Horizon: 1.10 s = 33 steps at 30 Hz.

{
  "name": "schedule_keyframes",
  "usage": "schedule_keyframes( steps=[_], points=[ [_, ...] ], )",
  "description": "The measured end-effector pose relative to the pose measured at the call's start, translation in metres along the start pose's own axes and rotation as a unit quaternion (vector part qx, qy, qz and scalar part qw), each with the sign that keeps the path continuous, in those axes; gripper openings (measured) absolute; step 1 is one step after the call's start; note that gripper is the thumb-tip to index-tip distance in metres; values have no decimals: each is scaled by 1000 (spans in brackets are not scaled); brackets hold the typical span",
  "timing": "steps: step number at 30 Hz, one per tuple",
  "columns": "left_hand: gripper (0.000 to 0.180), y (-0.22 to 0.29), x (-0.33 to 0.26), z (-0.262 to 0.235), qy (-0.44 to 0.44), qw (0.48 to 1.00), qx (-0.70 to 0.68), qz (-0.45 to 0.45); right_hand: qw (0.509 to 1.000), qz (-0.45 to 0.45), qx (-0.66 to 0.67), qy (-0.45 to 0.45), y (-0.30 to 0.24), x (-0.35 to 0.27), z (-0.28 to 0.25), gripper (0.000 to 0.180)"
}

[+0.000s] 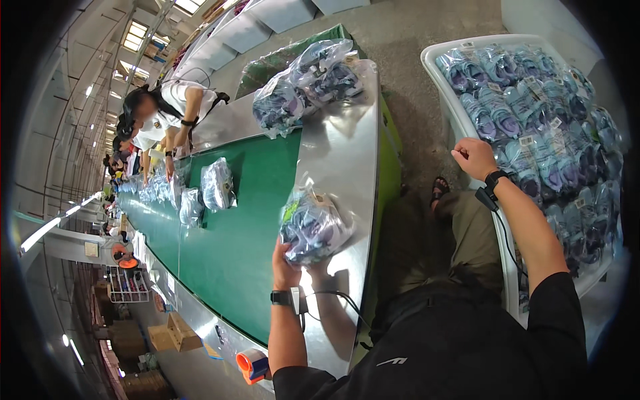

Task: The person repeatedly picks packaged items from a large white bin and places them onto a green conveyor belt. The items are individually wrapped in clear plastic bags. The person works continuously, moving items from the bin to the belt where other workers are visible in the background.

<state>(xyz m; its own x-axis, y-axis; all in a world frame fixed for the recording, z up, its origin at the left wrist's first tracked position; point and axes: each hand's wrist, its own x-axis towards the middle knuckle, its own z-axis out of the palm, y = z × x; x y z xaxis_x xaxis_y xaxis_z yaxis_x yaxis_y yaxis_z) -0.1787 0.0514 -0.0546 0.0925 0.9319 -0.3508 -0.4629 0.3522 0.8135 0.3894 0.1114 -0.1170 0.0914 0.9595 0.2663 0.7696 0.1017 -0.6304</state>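
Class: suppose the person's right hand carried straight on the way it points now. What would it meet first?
The right hand points toward the white bin of bagged shoes. It would probably meet the bin's near rim or the closest bags first; depth is hard to judge.

The left hand's fingertips hide under the bagged shoes. Down the belt, the far workers are too small to tell apart. The bin hides behind the right arm.

A bagged pair lies on the metal ledge right of the belt — more bags farther along, a full bin at right.
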Motion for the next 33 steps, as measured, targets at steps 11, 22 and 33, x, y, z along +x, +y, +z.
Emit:
schedule_keyframes(
  steps=[11, 22, 33],
  points=[
    [84, -26, -47, 82, -107, 985, 66, -117, 924, 164, 278, -204, -15, 4, -4, 34],
    [117, -34, -40, 202, -296, 932, 186, -92, 767, 81, 379, -511, -144, -36, -36, 55],
    [50, -42, 1, 157, -192, 932, 301, -60, 915, 149, 298, -226, -66, 54, -172, 48]
  ],
)
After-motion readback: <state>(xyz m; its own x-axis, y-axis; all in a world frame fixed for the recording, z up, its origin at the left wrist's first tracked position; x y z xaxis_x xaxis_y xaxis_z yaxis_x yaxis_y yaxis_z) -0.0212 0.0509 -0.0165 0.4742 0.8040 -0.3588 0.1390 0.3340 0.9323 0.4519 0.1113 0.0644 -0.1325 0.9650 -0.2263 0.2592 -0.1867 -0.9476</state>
